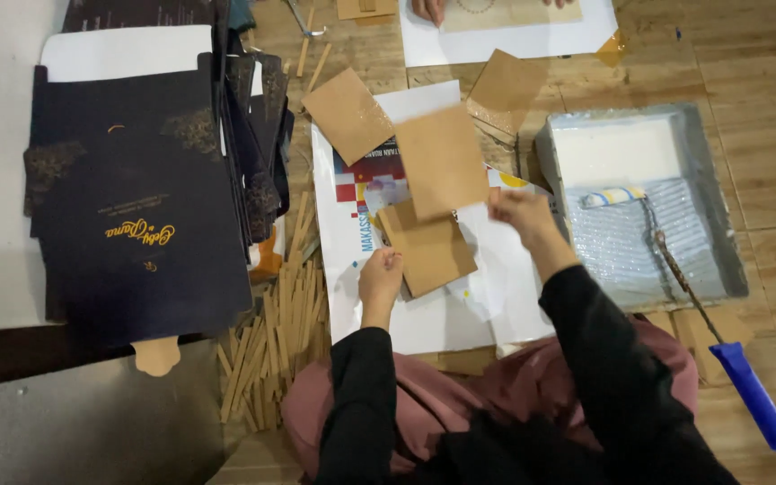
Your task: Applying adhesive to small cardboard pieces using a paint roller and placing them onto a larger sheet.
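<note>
Right hand (521, 211) pinches a lifted brown card (442, 162) at its lower corner; left hand (379, 274) grips the lower-left edge of the card stack (428, 250) between them. White sheet (424, 319) underneath, wood floor (765, 108), glue tray (720, 198) right, dark covers (136, 207) left.

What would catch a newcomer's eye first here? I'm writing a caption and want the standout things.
Centre stage, the right hand lifts a brown cardboard rectangle above the white sheet, while the left hand steadies another cardboard piece lying on it. To the right sits a grey paint tray with a blue-handled roller; to the left, a stack of dark navy folders with gold ornament.
</note>
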